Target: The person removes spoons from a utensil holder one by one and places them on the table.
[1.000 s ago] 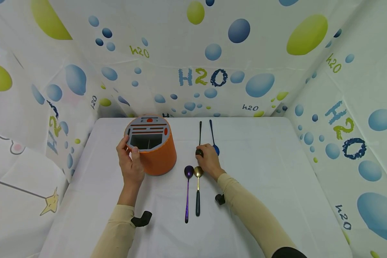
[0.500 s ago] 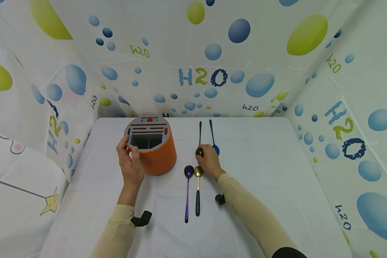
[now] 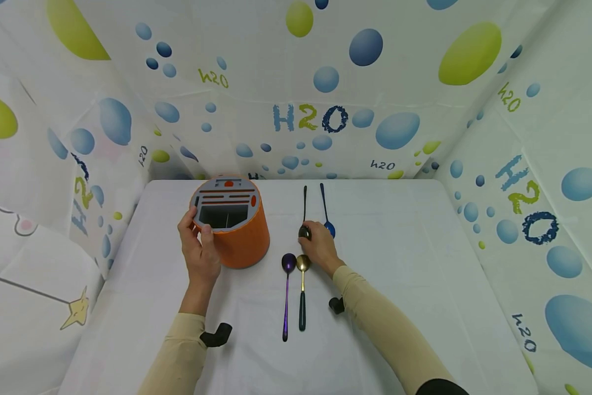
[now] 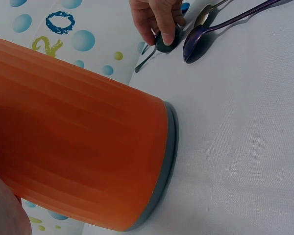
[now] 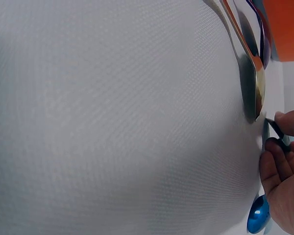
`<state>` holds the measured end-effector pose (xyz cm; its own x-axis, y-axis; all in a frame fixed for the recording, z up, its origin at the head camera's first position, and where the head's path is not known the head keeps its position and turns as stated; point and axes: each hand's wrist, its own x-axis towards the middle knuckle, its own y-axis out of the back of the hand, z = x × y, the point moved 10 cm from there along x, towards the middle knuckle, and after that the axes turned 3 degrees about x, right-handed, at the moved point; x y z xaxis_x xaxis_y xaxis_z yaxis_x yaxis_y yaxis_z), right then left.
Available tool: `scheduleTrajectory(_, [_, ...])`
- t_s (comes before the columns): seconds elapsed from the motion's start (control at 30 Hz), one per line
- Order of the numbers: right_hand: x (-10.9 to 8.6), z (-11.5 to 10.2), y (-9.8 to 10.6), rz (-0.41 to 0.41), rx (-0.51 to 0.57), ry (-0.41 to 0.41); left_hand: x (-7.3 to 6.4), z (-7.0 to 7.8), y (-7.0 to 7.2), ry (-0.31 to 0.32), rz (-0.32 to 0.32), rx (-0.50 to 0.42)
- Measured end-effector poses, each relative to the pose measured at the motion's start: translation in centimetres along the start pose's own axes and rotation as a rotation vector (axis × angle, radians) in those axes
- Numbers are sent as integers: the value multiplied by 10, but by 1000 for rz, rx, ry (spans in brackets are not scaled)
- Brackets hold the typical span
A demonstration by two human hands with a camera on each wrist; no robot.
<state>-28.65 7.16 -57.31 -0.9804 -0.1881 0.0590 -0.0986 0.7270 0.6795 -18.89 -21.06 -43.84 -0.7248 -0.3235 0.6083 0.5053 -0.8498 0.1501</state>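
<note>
On the left, an orange cylindrical holder with a grey slotted top stands on the table. My left hand grips its near left side, thumb at the front of the rim. My right hand pinches a black spoon by its bowl, and the thin handle points away toward the back edge. Just right of those fingers lies a blue spoon, partly covered by the hand. Nearer, a purple spoon and a gold spoon with a dark green handle lie side by side, handles toward me.
A white cloth covers the table. Behind and at both sides rises a white curtain printed with blue and green drops. Black straps with small mounts sit at both wrists.
The black spoon in my right hand has shifted very slightly left. My left hand, the holder and the other spoons stay where they were.
</note>
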Motion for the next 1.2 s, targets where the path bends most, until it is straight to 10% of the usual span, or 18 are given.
scheduleTrajectory(1.2, [-4,-7,3,16,59,26,2,16,0,18,2,-3])
